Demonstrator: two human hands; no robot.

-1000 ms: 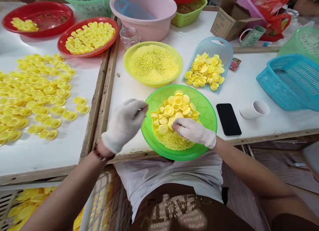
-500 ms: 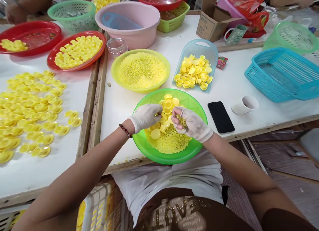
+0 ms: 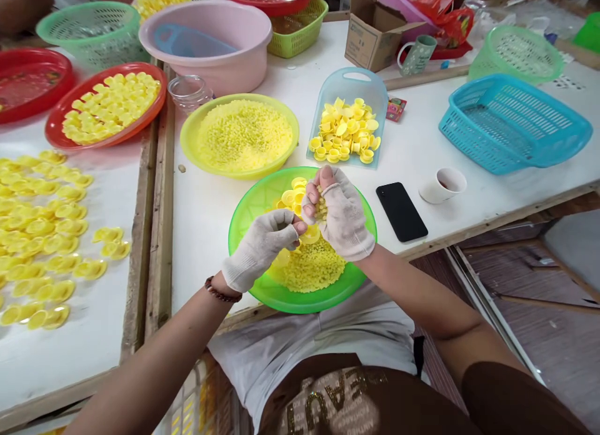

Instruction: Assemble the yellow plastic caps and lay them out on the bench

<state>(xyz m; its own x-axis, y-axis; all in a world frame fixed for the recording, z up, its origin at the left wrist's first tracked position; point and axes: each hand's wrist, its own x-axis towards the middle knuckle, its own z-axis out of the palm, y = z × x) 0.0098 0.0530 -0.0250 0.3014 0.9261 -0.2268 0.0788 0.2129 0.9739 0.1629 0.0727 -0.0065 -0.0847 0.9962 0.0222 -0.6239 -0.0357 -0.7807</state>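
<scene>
Both hands wear white gloves with bare fingertips and meet over a green bowl [image 3: 300,302]. My left hand [image 3: 267,242] is closed in a pinch at the bowl's middle; what lies between its fingertips is too small to name. Just right of it, my right hand [image 3: 338,211] curls around small yellow pellets [image 3: 321,209], its fingertips near the left ones. In the bowl, a heap of yellow pellets [image 3: 312,266] lies below the hands, and yellow round cup-shaped pieces [image 3: 293,197] lie behind them, partly hidden.
A yellow bowl of pellets [image 3: 241,135] and a blue board with yellow pieces [image 3: 347,79] stand behind. A phone [image 3: 402,212], a white cup [image 3: 443,185] and a blue basket [image 3: 515,125] are on the right. Many yellow pieces [image 3: 42,229] cover the left table.
My right hand has moved up and left, turning its fingertips upward with the pellets. My left hand sits lower and slightly left. The whole view has shifted, moving the tables leftward.
</scene>
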